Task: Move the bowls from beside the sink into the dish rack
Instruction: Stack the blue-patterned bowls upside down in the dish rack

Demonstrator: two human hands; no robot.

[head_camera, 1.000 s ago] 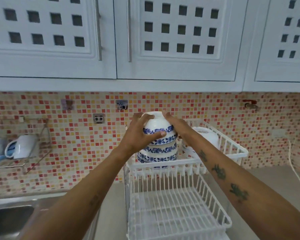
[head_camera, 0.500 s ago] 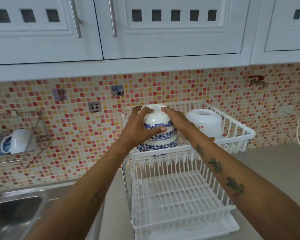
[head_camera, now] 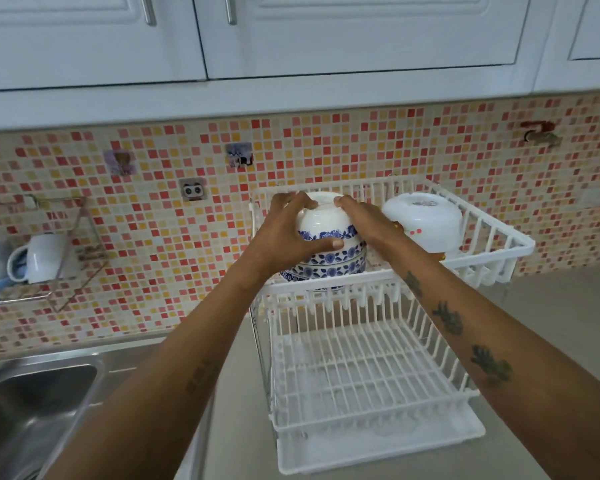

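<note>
A stack of upside-down white bowls with blue flower bands [head_camera: 329, 252] sits in the left half of the top tier of a white two-tier dish rack [head_camera: 499, 252]. My left hand [head_camera: 288, 233] wraps the stack's left side, thumb across the top bowl's front. My right hand [head_camera: 364, 223] presses on the stack's right side. Both hands grip the top bowl. A plain white upside-down bowl [head_camera: 425, 221] stands in the same tier, just right of my right hand.
The rack's lower tier [head_camera: 361, 372] holds nothing, with a drip tray [head_camera: 378, 448] under it. A steel sink [head_camera: 25, 403] lies at lower left. A wire wall shelf with a white mug [head_camera: 40, 259] hangs on the mosaic tiles. White cabinets hang overhead. Grey counter extends right.
The view has tilted down, so more of the rack and sink shows. The bowl stack has sunk lower into the top tier, with both hands still on it.
</note>
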